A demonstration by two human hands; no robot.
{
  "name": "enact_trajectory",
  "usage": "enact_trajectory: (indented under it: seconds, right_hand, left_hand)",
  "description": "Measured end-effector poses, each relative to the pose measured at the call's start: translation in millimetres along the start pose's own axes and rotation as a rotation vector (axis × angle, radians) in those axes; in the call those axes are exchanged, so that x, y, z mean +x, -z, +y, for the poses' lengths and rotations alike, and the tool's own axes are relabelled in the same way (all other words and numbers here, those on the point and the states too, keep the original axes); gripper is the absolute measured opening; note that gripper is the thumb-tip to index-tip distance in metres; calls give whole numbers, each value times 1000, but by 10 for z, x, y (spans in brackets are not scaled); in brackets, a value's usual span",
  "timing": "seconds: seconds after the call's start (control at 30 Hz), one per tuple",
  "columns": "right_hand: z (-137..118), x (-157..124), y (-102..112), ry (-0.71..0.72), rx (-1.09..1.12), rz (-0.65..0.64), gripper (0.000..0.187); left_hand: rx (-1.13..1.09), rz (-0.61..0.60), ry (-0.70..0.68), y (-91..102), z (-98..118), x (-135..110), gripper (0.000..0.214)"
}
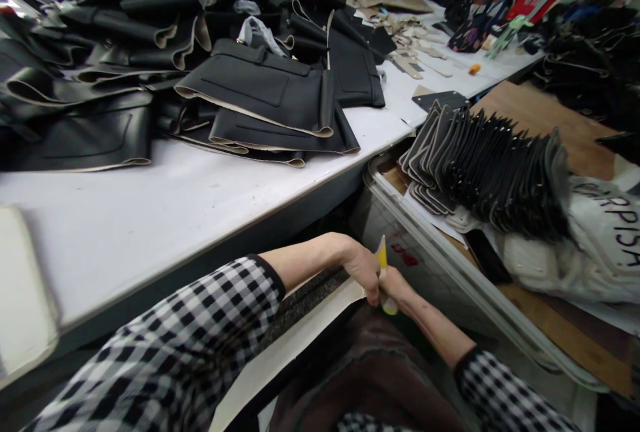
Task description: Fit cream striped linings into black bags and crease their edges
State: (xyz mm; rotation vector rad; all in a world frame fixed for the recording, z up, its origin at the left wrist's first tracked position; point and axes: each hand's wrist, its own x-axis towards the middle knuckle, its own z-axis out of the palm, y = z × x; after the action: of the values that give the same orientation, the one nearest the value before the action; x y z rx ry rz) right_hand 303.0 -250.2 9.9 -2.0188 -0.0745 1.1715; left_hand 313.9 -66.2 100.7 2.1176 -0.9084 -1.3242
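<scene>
My two hands are close together, low in front of me, between the table and the glass-sided case. My left hand [364, 271] is closed at the end of a long black sheet, leather-like, with an off-white edge strip [295, 339]. That strip runs down toward my lap. My right hand [396, 287] is closed against my left. A pointed yellow-and-white object [383, 255] sticks up between the hands, and a curved yellow-green bit shows below them. What kind of object it is cannot be made out, and my fingers partly hide it.
Black folded bag panels [260, 89] lie piled on the white table [150, 219]. To the right, a row of black flap pieces [490, 165] stands on the case [425, 252] beside a white printed bag [605, 225]. A pale rounded board [23, 292] is at the left edge.
</scene>
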Motion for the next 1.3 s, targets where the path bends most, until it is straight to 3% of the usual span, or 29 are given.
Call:
enact_trajectory:
  seconds: [0.1, 0.17, 0.23, 0.3, 0.43, 0.6, 0.8, 0.97, 1.3]
  right_hand:
    - [124, -304, 489, -22, 21, -108, 29]
    - [152, -556, 723, -34, 29, -273, 36]
    - [115, -745, 814, -49, -20, -470, 35]
    - [31, -815, 775, -54, -99, -586, 33]
    - [-113, -673, 562, -46, -145, -574, 52]
    - [-130, -506, 418, -29, -213, -533, 58]
    - [-199, -537, 303, -78, -151, -499, 60]
    - [-257, -574, 224, -122, -109, -474, 61]
    - [-226, -605, 38, -136, 7, -405, 61]
  left_hand:
    - [-34, -31, -2, 30, -52, 22, 53]
    - [-39, -50, -2, 58, -75, 24, 64]
    - [-46, -84, -7, 89, -88, 22, 76]
    - [-73, -127, -12, 116, -100, 24, 84]
    - [-152, -180, -2, 143, -134, 48, 86]
    - [-150, -165, 32, 173, -144, 69, 93]
    - [-87, -164, -13, 233, -96, 40, 64]
    - [-33, -160, -33, 237, -114, 38, 59]
    - [-38, -161, -69, 209, -234, 107, 77]
